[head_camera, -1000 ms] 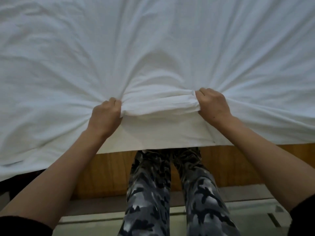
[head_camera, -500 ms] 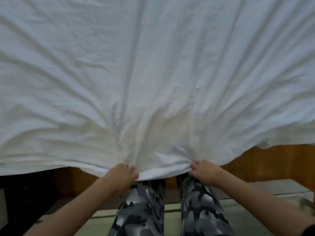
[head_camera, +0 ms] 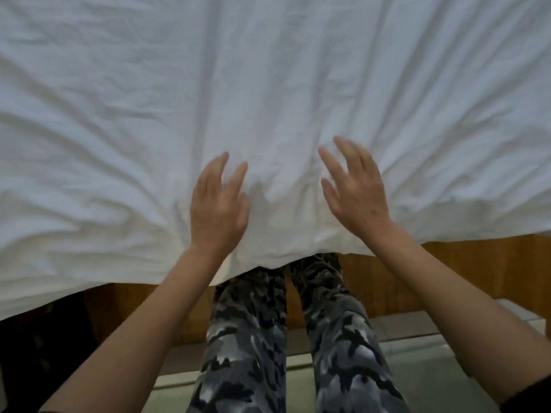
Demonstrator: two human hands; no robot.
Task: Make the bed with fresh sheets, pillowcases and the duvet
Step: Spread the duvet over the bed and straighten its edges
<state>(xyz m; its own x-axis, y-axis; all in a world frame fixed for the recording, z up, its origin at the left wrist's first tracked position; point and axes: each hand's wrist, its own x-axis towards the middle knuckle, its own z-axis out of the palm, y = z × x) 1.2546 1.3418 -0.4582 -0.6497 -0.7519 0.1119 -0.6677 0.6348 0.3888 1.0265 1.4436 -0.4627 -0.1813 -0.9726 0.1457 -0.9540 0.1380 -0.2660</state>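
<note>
White sheet [head_camera: 268,84] under left hand [head_camera: 219,210], right hand [head_camera: 354,192], fingers spread

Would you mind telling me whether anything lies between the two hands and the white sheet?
Nothing visible does. The left hand and right hand are open directly over the white sheet near its front edge.

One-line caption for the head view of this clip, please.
Both open hands, left hand and right hand, over a wrinkled white sheet near its hanging edge, above the wooden bed frame.
</note>
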